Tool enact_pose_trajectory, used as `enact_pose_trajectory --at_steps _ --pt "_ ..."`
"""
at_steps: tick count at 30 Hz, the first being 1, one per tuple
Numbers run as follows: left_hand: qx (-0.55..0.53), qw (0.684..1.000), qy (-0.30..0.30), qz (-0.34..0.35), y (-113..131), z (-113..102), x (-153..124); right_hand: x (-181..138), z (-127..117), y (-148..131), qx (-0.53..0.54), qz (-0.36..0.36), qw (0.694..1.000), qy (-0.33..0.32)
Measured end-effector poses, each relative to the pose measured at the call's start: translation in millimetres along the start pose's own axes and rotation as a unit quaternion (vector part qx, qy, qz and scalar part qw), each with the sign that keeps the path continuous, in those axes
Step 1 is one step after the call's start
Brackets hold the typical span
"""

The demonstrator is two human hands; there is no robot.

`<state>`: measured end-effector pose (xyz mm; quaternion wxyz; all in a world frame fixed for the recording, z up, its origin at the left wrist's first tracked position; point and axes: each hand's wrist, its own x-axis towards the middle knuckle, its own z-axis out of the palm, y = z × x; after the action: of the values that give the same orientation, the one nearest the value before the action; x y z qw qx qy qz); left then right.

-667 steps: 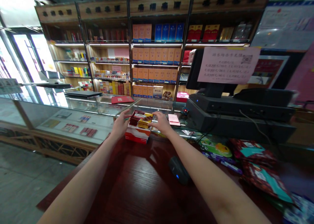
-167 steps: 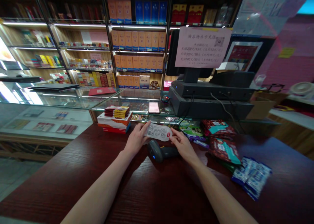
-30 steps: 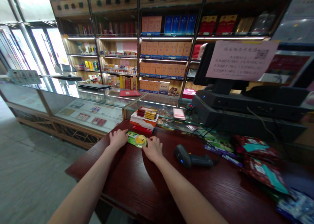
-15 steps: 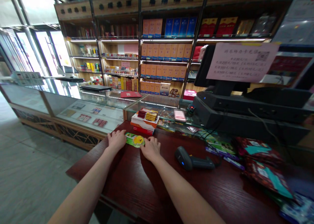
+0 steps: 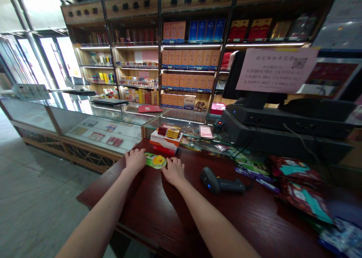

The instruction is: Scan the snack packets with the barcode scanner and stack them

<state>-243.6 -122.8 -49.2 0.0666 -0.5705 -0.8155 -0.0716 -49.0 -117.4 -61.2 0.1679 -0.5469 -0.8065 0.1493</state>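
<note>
A small, flat green package with a yellow cartoon figure [image 5: 156, 161] lies between my hands, low over the dark red wooden table. My left hand [image 5: 135, 160] grips its left end with the fingers bent over it. At the other end, my right hand [image 5: 174, 170] pinches the lower right corner between thumb and fingers. Just behind the package is a stack of white, orange and red boxes [image 5: 165, 139] with thin yellow-and-red packets on top. To the right of my right hand a black barcode scanner [image 5: 222, 182] rests on its side.
Brown-and-teal snack bags [image 5: 304, 197] and purple-and-green packets [image 5: 254, 169] lie at the right. Behind them stands a black register [image 5: 271, 118] with a pink handwritten sign [image 5: 277, 70]. Glass display counters [image 5: 96, 126] run along the left, below shelves of boxed goods [image 5: 189, 58].
My hands keep the same hold on the green package, which looks tilted slightly differently. The whole view has shifted a little; the other things stay in place.
</note>
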Motion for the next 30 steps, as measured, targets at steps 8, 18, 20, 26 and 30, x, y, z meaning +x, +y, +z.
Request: enact_pose_trajectory --at_steps 8,18,20,26,30 --pt "-0.008 0.999 0.022 0.043 30.8 -21.2 -7.9 -12.6 -22.6 5.7 0.023 -0.022 0.999 0.002" --pt "-0.029 0.995 0.015 0.098 83.2 -48.9 -19.0 -16.4 -65.1 23.8 0.03 -0.075 0.996 0.021" --pt "-0.038 0.993 0.008 0.109 92.4 -52.7 -20.6 -16.1 -73.2 30.6 0.04 -0.081 0.995 0.032" --pt "-0.068 0.987 -0.01 0.145 117.0 -59.4 -24.6 -26.0 -96.9 64.0 0.064 -0.069 0.993 0.068" --pt "-0.089 0.982 -0.017 0.166 135.0 -59.3 -27.2 -38.4 -108.0 92.0 0.07 -0.041 0.993 0.091"
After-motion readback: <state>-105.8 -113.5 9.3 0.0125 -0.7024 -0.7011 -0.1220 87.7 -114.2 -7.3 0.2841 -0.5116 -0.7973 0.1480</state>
